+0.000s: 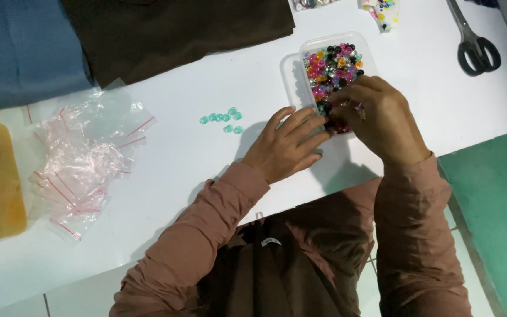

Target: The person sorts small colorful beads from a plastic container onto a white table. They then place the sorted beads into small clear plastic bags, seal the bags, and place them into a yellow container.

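Both hands, left (286,144) and right (379,117), pinch together over the bead box (291,76); few teal beads (223,119) sorted leftward, most remain.

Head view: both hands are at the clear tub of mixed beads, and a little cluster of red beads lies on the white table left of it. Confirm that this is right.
Not quite. In the head view the loose beads are teal green, not red. The rest holds: the left hand and right hand meet at the clear tub of mixed beads, and the cluster lies on the white table to its left.
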